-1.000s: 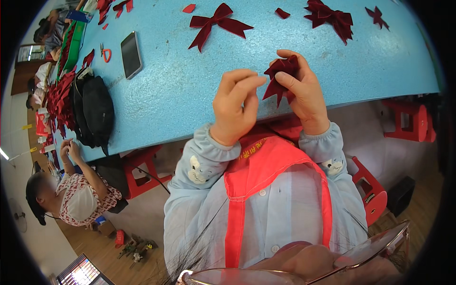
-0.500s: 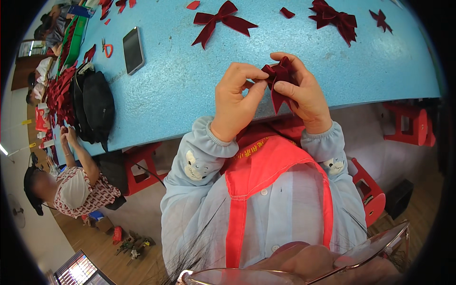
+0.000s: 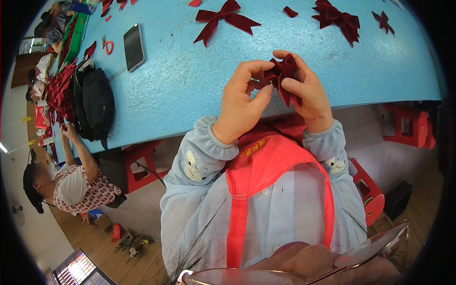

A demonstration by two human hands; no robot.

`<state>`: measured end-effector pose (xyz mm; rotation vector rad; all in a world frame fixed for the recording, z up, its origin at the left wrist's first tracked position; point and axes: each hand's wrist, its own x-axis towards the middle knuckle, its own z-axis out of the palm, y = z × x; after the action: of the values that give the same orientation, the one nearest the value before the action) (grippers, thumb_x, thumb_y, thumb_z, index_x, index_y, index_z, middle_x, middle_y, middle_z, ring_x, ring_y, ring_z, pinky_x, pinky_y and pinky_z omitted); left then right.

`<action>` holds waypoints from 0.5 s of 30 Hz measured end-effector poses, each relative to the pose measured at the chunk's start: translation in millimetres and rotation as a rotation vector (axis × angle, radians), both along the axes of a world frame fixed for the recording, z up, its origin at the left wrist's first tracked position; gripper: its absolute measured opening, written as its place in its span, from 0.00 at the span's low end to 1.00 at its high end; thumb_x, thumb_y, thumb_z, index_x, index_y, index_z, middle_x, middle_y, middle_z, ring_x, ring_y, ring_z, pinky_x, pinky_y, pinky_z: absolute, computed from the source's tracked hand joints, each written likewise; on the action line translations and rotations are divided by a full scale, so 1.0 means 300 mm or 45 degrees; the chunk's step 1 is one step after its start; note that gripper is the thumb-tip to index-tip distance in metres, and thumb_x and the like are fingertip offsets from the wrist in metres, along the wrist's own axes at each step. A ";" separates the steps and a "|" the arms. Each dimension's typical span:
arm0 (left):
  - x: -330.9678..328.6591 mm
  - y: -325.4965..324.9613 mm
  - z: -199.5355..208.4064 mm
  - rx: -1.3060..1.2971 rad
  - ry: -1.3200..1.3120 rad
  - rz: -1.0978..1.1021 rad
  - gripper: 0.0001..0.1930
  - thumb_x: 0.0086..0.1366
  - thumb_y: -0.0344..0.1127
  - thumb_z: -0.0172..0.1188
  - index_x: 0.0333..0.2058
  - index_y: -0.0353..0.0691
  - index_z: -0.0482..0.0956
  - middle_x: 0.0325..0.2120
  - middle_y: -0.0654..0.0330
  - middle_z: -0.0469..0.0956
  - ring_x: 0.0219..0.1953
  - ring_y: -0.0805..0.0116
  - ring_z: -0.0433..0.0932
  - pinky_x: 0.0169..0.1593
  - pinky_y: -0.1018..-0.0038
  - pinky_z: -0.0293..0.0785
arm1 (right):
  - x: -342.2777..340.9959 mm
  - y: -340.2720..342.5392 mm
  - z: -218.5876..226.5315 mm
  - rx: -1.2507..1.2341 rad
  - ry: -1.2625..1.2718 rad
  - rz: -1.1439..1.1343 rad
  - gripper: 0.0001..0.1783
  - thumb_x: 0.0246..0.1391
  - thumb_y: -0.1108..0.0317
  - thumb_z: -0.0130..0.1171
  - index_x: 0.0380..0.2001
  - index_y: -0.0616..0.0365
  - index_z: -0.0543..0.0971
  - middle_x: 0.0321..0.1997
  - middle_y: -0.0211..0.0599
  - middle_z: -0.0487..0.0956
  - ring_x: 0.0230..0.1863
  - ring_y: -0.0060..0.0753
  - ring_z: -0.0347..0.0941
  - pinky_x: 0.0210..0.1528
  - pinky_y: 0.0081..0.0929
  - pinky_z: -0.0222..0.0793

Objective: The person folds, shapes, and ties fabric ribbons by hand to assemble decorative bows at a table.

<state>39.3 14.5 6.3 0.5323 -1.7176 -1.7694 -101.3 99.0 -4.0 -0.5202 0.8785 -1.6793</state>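
Note:
A dark red velvet bow (image 3: 283,76) is held between my two hands, just above the near edge of the blue table (image 3: 175,99). My left hand (image 3: 244,95) pinches the bow's left side between thumb and fingers. Around its right side wraps my right hand (image 3: 308,90), the thumb pressed on the front of the ribbon. Part of the bow is hidden behind my fingers. Farther off on the table lie a flat ribbon bow (image 3: 223,19) with two long tails, a stack of bows (image 3: 336,20) and a small bow (image 3: 383,22).
At the left are a phone (image 3: 134,47), orange-handled scissors (image 3: 109,46) and a black bag (image 3: 95,102). A heap of red ribbon pieces (image 3: 61,92) lies beyond the bag. Another person (image 3: 76,185) sits at the left. Red stools (image 3: 408,126) stand by the table.
The bow has turned slightly in my hands, and its tails point less straight down. My left hand has shifted a little to the right with it.

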 end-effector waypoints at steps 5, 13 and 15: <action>-0.007 0.003 0.003 0.073 0.031 0.029 0.17 0.57 0.18 0.53 0.46 0.36 0.68 0.39 0.62 0.69 0.42 0.76 0.70 0.45 0.79 0.69 | 0.020 -0.013 -0.004 -0.031 0.101 -0.036 0.32 0.44 0.74 0.63 0.54 0.62 0.65 0.47 0.34 0.70 0.46 0.24 0.69 0.47 0.20 0.67; 0.001 0.012 -0.009 0.189 0.104 0.108 0.16 0.59 0.20 0.51 0.47 0.36 0.69 0.40 0.60 0.72 0.42 0.74 0.70 0.44 0.78 0.68 | 0.028 -0.005 0.011 0.043 0.376 -0.015 0.32 0.44 0.74 0.63 0.55 0.56 0.66 0.46 0.30 0.71 0.46 0.21 0.68 0.47 0.19 0.67; 0.001 0.001 -0.022 -0.325 -0.039 0.161 0.18 0.58 0.19 0.50 0.48 0.36 0.69 0.41 0.59 0.72 0.42 0.73 0.71 0.46 0.77 0.68 | 0.032 -0.005 0.016 0.050 0.412 -0.018 0.32 0.44 0.75 0.63 0.55 0.55 0.66 0.46 0.29 0.71 0.47 0.21 0.68 0.49 0.19 0.67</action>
<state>39.7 14.8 -0.1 0.5452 -1.8538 -1.4350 -91.7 97.4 0.9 -0.7742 1.1474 -1.6117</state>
